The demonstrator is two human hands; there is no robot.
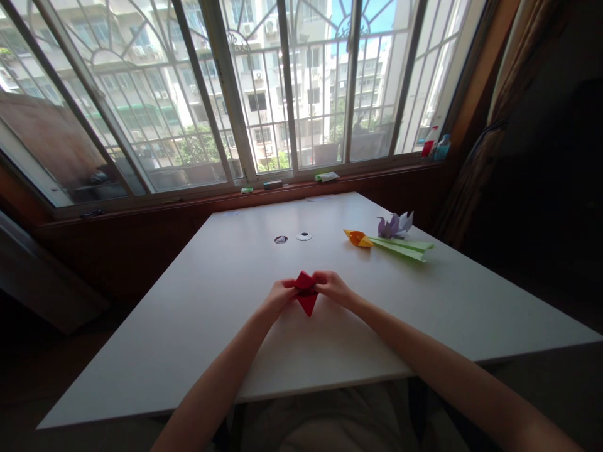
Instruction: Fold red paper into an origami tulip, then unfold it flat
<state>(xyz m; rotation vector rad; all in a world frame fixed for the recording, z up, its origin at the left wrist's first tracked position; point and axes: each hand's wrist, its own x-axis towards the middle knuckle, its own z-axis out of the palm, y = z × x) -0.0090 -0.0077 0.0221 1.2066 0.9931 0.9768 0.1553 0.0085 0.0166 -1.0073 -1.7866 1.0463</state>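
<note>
While both hands work at the middle of the white rectangular desk (198, 326), a small red folded-paper piece with a pointed lower tip (306, 292) sits pinched between them. Left hand (281, 296) has its grip closed on the paper's left edge; right hand (333, 287) has its grip closed on the right edge. Risk noted: uneven pull from either side could skew the crease or tear the point. An orange-and-green paper flower (391, 245) and a lilac paper figure (394, 225) lie well apart.
</note>
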